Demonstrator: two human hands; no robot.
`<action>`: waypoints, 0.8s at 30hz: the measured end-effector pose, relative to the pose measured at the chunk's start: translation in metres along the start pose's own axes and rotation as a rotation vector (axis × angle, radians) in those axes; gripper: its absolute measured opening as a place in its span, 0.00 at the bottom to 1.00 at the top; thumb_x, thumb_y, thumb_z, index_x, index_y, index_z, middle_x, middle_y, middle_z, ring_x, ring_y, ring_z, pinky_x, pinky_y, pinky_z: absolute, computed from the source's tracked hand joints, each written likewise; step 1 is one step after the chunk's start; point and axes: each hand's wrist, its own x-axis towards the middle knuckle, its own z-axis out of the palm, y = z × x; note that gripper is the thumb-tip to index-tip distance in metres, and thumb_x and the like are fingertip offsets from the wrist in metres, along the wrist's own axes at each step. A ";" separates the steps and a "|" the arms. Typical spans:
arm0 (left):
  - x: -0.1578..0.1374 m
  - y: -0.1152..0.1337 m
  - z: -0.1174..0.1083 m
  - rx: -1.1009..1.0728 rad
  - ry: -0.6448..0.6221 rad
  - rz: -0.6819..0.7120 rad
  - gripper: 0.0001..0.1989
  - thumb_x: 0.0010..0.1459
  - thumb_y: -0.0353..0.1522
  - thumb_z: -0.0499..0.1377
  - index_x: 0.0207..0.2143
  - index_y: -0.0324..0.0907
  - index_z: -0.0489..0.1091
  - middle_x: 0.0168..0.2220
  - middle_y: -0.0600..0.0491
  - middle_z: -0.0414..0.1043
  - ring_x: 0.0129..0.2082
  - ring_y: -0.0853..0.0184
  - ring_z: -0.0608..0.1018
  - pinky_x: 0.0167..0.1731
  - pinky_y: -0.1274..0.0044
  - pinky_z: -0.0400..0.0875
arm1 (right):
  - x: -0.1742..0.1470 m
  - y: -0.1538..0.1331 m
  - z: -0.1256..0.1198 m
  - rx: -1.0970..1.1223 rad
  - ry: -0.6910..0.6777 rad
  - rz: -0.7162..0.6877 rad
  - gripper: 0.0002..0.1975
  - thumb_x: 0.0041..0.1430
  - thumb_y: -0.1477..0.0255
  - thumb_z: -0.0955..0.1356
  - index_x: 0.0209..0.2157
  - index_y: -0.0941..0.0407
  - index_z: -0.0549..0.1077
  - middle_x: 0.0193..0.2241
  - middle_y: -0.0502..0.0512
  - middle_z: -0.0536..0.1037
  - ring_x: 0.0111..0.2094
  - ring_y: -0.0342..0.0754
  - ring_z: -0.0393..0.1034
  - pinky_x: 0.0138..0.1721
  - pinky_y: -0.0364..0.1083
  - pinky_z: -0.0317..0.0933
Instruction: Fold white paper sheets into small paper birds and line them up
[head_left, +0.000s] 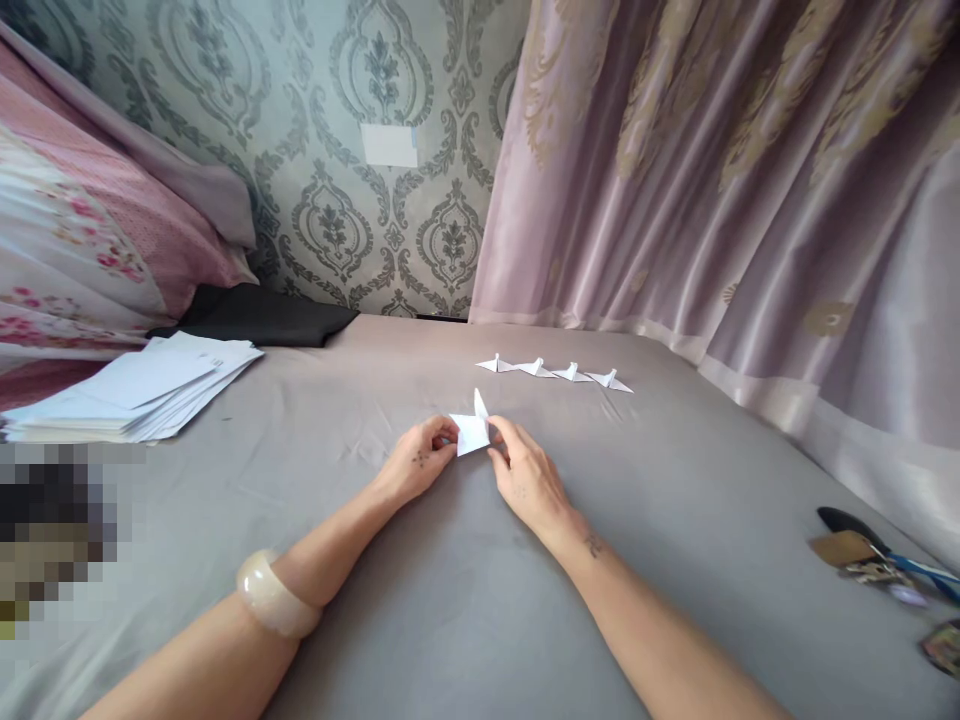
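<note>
A small folded white paper crane [472, 433] is between my two hands, just above or on the grey sheet. One narrow point of it sticks upward. My left hand [420, 455] pinches its left edge between thumb and fingers. On the right side, the thumb and forefinger of my right hand [529, 475] close on the paper's edge by the upright point. Beyond my hands, several finished-looking white paper cranes [555, 371] sit in a row on the sheet, their wings spread sideways.
A stack of white paper [135, 385] lies at the left, before a folded black cloth [259, 315]. Keys with a brown tag [847, 548] lie at the right edge. Curtains [637, 180] hang down to the grey sheet [420, 610]. Part of the lower left is pixelated.
</note>
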 end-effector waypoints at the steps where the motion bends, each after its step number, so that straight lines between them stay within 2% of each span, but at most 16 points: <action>1: 0.000 -0.001 0.000 0.002 0.004 0.005 0.11 0.51 0.30 0.54 0.38 0.42 0.70 0.37 0.50 0.77 0.34 0.65 0.76 0.39 0.73 0.70 | 0.000 -0.001 -0.001 -0.002 0.013 0.005 0.23 0.60 0.77 0.62 0.57 0.51 0.63 0.43 0.56 0.74 0.37 0.47 0.72 0.35 0.44 0.64; 5: 0.001 -0.002 0.003 0.090 -0.003 0.019 0.14 0.52 0.30 0.54 0.41 0.43 0.71 0.36 0.51 0.77 0.31 0.66 0.75 0.38 0.73 0.70 | -0.001 -0.003 -0.001 -0.046 -0.013 -0.012 0.24 0.61 0.77 0.61 0.58 0.49 0.62 0.41 0.55 0.74 0.32 0.45 0.71 0.31 0.43 0.62; 10: 0.001 0.004 0.003 0.192 -0.024 0.072 0.12 0.54 0.29 0.53 0.38 0.44 0.74 0.36 0.51 0.75 0.35 0.64 0.76 0.39 0.72 0.70 | 0.001 -0.002 0.000 0.053 0.054 0.025 0.16 0.62 0.74 0.60 0.50 0.53 0.70 0.38 0.56 0.76 0.34 0.47 0.72 0.35 0.44 0.63; 15: -0.006 0.021 -0.008 0.087 0.076 0.234 0.10 0.60 0.34 0.53 0.38 0.45 0.74 0.44 0.49 0.73 0.45 0.63 0.75 0.42 0.74 0.69 | 0.000 -0.006 -0.016 0.260 0.120 0.081 0.12 0.62 0.70 0.61 0.45 0.54 0.71 0.24 0.49 0.74 0.25 0.46 0.70 0.33 0.45 0.64; 17: -0.012 0.031 -0.014 0.008 0.118 0.288 0.09 0.61 0.34 0.54 0.36 0.44 0.74 0.45 0.48 0.71 0.44 0.64 0.75 0.41 0.76 0.70 | -0.003 -0.012 -0.028 0.353 0.137 0.059 0.12 0.61 0.70 0.62 0.46 0.54 0.70 0.21 0.47 0.72 0.22 0.44 0.68 0.32 0.44 0.65; 21: -0.025 0.052 -0.028 -0.083 0.178 0.344 0.08 0.62 0.32 0.54 0.38 0.44 0.73 0.48 0.47 0.68 0.42 0.66 0.74 0.37 0.77 0.70 | -0.007 -0.022 -0.049 0.470 0.188 -0.073 0.15 0.60 0.72 0.64 0.50 0.53 0.68 0.26 0.48 0.73 0.28 0.44 0.70 0.35 0.43 0.67; 24: -0.035 0.063 -0.037 -0.115 0.200 0.454 0.06 0.62 0.30 0.55 0.38 0.43 0.72 0.52 0.46 0.66 0.46 0.64 0.74 0.40 0.76 0.71 | -0.007 -0.024 -0.059 0.463 0.235 -0.167 0.10 0.62 0.71 0.65 0.45 0.53 0.70 0.30 0.50 0.74 0.28 0.42 0.69 0.34 0.43 0.67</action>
